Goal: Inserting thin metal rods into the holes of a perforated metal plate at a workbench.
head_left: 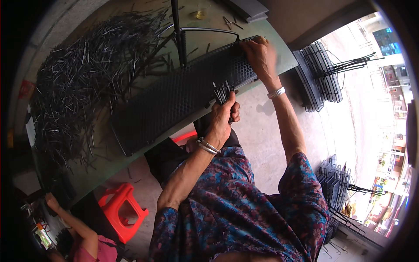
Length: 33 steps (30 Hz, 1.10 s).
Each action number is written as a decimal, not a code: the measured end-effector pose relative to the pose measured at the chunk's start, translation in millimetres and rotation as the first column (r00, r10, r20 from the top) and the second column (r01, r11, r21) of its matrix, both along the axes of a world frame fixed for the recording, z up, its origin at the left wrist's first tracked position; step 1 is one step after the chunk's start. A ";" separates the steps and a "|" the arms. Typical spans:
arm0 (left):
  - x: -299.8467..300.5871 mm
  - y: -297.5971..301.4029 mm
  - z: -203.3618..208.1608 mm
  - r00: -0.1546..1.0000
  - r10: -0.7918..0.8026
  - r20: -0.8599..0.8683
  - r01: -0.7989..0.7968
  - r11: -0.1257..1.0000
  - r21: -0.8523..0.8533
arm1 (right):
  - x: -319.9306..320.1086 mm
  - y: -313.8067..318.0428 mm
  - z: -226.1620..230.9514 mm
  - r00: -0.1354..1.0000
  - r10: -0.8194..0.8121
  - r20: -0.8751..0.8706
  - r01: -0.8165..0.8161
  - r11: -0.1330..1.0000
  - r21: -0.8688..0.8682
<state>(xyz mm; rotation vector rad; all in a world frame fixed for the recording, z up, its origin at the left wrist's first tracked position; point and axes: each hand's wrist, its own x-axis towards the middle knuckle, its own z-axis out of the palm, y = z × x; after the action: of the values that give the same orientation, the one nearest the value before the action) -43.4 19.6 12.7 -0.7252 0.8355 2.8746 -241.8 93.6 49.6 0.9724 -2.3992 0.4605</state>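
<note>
My left hand (224,111) is closed round a bundle of thin dark sticks (221,91), their pale tips poking up past the thumb. Just beyond it, a long black perforated panel (170,96) lies slantwise on the green table, along its near edge. At the panel's far right end, my right hand (260,56) presses its bent fingers together against the corner. Something small and tan shows at these fingertips, and part of the hand is smeared by motion. A black wire frame (205,29) rises at the panel's far side.
A large heap of thin black sticks (87,78) covers the table's left. Pliers (228,22) and a small cup (201,14) lie at the back. A red stool (124,212) stands below left, near another person's arm (80,225). Black wire racks (321,76) stand right.
</note>
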 end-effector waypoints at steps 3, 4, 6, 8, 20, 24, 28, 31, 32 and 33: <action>2.0 -1.4 2.2 1.000 0.010 -0.008 -0.010 1.000 0.012 | -5.3 -2.5 2.1 1.000 -0.021 0.011 0.021 0.999 0.040; 2.1 -0.6 3.4 1.000 0.009 -0.011 -0.009 1.000 0.012 | -7.7 -2.1 0.8 1.000 -0.023 0.008 0.022 0.999 0.040; 2.5 1.5 5.5 1.000 0.028 0.004 -0.028 1.000 0.009 | -9.4 -2.2 -1.1 1.000 0.016 -0.008 -0.015 0.999 0.034; 3.1 1.1 6.4 0.999 0.037 0.006 -0.037 0.999 0.019 | -3.9 -3.8 -2.5 1.000 0.017 -0.007 -0.017 0.999 0.041; 0.5 1.8 10.6 0.999 0.052 0.003 -0.052 0.999 0.009 | -3.8 2.2 3.1 0.995 0.096 0.003 -0.096 0.993 0.067; 0.9 3.7 6.9 0.999 0.035 0.028 -0.035 0.999 0.000 | -4.9 3.6 -3.8 0.995 0.094 -0.036 -0.094 0.996 0.000; 1.5 -0.6 4.8 0.999 0.045 0.022 -0.045 0.999 -0.016 | -6.7 4.7 4.0 1.000 0.011 -0.014 -0.012 0.998 -0.054; 0.2 -1.2 7.5 0.996 0.080 0.038 -0.080 0.997 0.013 | 0.4 10.5 20.1 0.997 -0.068 0.046 0.071 0.995 -0.068; 0.3 -1.1 9.1 0.997 0.073 0.036 -0.072 0.997 -0.006 | -0.3 12.5 22.4 0.998 -0.039 0.046 0.044 0.992 -0.118; 1.0 -0.4 10.4 0.997 0.063 0.035 -0.063 0.998 -0.024 | -0.8 13.8 22.5 0.998 -0.042 0.047 0.047 0.992 -0.116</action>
<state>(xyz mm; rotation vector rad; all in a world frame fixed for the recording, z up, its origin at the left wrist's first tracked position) -42.5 19.2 23.1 -0.8171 0.8582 2.9023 -242.6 107.5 72.2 0.8638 -2.3983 0.6050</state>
